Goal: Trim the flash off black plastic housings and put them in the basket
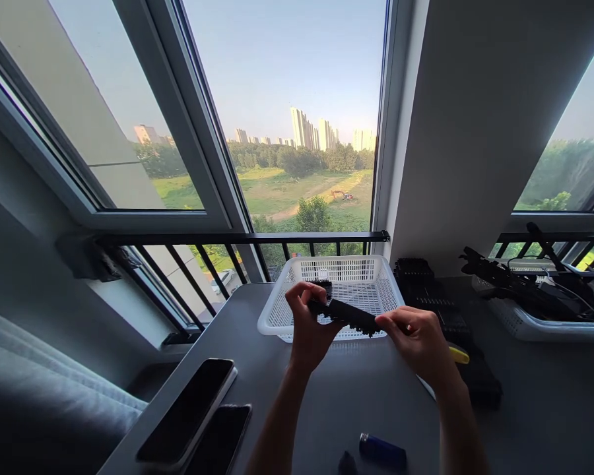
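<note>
My left hand (311,336) grips the left end of a long black plastic-looking strip (355,315) with a jagged lower edge. Its right end is pinched between the thumb and fingers of my right hand (422,342). The strip is tilted slightly, lower on the right, and is held up in front of a white plastic basket (276,315). Inside the basket, partly behind my left hand, lies another small dark piece (323,286). What kind of part the strip is, I cannot tell.
Dark ridged parts (478,376) are stacked to the right, beside a yellow-handled tool (459,355). Behind them another white basket (525,324) holds black parts and cables. Two phones (191,409) lie at left, and a blue lighter (382,451) in front. A railing (317,237) borders the window.
</note>
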Demonstrator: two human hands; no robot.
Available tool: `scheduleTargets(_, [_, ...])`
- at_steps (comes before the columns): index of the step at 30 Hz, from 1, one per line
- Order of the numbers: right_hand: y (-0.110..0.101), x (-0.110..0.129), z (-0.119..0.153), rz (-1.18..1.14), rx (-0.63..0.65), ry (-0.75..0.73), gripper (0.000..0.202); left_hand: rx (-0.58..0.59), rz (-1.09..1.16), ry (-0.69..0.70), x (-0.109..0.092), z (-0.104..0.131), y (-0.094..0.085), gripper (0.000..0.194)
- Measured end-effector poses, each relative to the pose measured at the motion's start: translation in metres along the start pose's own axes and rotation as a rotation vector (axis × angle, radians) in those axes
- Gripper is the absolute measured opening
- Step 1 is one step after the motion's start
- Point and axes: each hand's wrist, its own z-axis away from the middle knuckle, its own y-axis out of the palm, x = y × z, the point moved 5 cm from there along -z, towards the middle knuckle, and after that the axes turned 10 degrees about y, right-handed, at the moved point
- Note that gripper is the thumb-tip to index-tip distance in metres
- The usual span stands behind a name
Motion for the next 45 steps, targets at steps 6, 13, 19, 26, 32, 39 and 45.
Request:
scheduleTargets(6, [0.006, 0.006, 0.003, 0.056, 0.030, 0.008, 0.039, 0.027, -0.076, 0.128, -0.003, 0.003, 0.000, 0.068])
scheduleTargets(13, [-0.011, -0.013, -0.001, 0.027, 0.005, -0.007, 0.039, -0.064, -0.061, 0.122, 0.005, -0.005, -0.014, 0.071])
scheduleTargets(19, [-0.006, -0.007, -0.002, -0.018, -0.048, -0.036, 0.033, 0.005, -0.083, 0.095, 0.006, 0.002, -0.001, 0.069])
scheduleTargets(26, [-0.008, -0.016, -0.004, -0.015, -0.004, 0.019, 0.036, -0.065, -0.069, 0.115, 0.004, -0.002, -0.008, 0.069])
scheduleTargets(32, [-0.009, -0.016, -0.003, -0.059, -0.019, 0.017, 0.037, -0.005, -0.121, 0.123, 0.005, 0.002, 0.000, 0.064])
scheduleTargets(39, [-0.009, -0.014, -0.004, 0.020, 0.017, -0.018, 0.037, -0.060, -0.068, 0.072, 0.008, -0.001, -0.004, 0.069])
scheduleTargets(45, [-0.016, -0.018, -0.004, -0.015, -0.078, -0.022, 0.038, -0.045, -0.097, 0.050, 0.006, 0.001, 0.001, 0.066])
